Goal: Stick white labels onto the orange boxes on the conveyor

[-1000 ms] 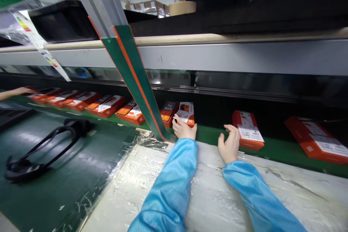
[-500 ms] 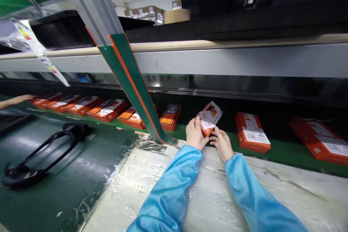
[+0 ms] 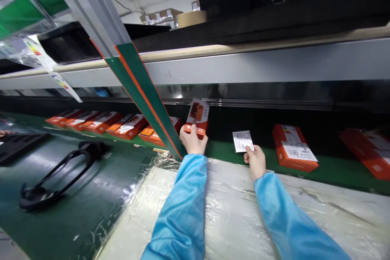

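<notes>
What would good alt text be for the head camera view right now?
A person's left hand grasps an orange box while the right hand pinches a white printed slip. Blue sleeves rest over a plastic-covered bench, with more orange boxes lying on a green belt beyond.

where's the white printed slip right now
In the head view, the white printed slip is pinched in the right hand, between the orange box held in the left hand and another orange box on the green belt.

Two hands (image 3: 192, 140) (image 3: 255, 162), one held box (image 3: 196, 117)
</notes>
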The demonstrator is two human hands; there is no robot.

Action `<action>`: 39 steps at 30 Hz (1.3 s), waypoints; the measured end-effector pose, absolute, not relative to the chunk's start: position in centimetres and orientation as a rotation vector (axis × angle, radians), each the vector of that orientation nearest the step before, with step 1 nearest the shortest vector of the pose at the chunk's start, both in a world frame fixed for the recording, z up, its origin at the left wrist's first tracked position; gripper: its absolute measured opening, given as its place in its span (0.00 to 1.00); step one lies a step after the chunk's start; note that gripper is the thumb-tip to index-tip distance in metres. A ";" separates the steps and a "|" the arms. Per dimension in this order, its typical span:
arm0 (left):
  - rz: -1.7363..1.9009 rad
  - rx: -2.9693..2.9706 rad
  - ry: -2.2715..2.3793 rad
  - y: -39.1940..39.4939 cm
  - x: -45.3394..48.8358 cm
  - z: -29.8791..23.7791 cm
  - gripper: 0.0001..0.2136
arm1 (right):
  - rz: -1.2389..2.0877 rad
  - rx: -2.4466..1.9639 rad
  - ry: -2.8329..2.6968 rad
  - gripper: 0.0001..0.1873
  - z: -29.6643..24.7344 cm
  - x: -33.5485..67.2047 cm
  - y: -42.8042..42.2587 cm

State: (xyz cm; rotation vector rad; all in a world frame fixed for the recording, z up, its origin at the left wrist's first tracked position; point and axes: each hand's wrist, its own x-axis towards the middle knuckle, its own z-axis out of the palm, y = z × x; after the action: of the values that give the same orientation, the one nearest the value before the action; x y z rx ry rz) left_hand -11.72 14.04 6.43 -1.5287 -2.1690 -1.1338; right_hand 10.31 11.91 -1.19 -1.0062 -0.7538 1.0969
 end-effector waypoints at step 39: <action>-1.064 -1.691 -2.400 12.9 -8.8 5.9 0.28 | 1.064 -1.066 -0.860 0.23 -2.2 10.3 12.2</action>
State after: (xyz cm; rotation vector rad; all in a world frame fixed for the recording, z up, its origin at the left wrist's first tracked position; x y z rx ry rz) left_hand -8.75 12.89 5.94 -1.6908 -2.3997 -1.0641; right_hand 10.31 12.19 -2.18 -1.0657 -0.8598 1.0644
